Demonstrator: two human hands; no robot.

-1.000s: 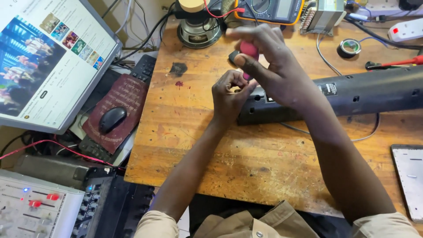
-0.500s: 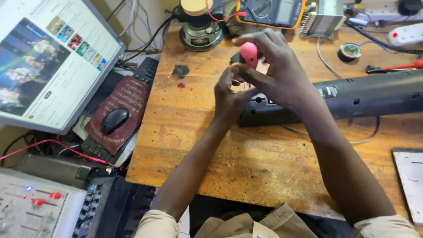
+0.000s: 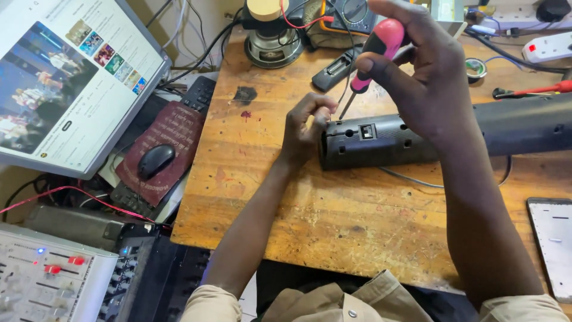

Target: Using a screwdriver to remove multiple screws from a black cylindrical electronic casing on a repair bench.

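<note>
Table [image 3: 333,214]: wooden, carries everything you work on | Monitor [image 3: 65,83]: far left, lit | Speaker bar [image 3: 417,134]: long black body lying across table, its left end under your hands | Right hand [image 3: 426,77]: grip closed around pink-handled screwdriver [image 3: 372,56], tip down at bar's end | Left hand [image 3: 307,122]: fingers pinched at the same end.

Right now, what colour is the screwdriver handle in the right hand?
Pink, with a black collar; the screwdriver shows clearly in the head view, gripped by the right hand.
</note>
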